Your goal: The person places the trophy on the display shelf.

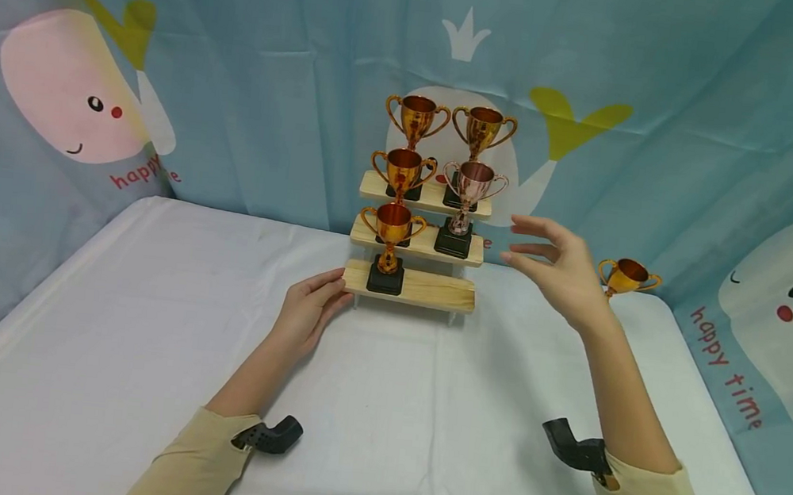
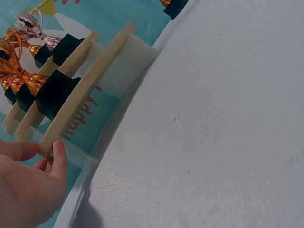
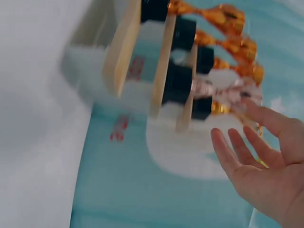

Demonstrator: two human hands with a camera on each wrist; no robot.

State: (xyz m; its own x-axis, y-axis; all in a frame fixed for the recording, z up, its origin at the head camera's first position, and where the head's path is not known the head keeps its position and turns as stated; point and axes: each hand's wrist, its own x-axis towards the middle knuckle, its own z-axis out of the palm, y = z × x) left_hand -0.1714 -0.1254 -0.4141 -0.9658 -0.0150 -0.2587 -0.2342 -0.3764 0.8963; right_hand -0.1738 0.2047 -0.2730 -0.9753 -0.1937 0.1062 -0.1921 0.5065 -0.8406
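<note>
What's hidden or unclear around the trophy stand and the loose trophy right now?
- Loose trophy: head view, base hidden behind right hand.
- Stand: right wrist view is motion-blurred; trophies smear.
- Left hand: left wrist view cuts it off at the edge.
- Pink trophy: whether fingertips touch it is unclear.

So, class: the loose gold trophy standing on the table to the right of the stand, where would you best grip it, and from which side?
Pinch the gold trophy by its narrow stem, or the bowl between its two side handles, coming from the front. It seems upright; the right hand, open, partly hides its lower part.
</note>
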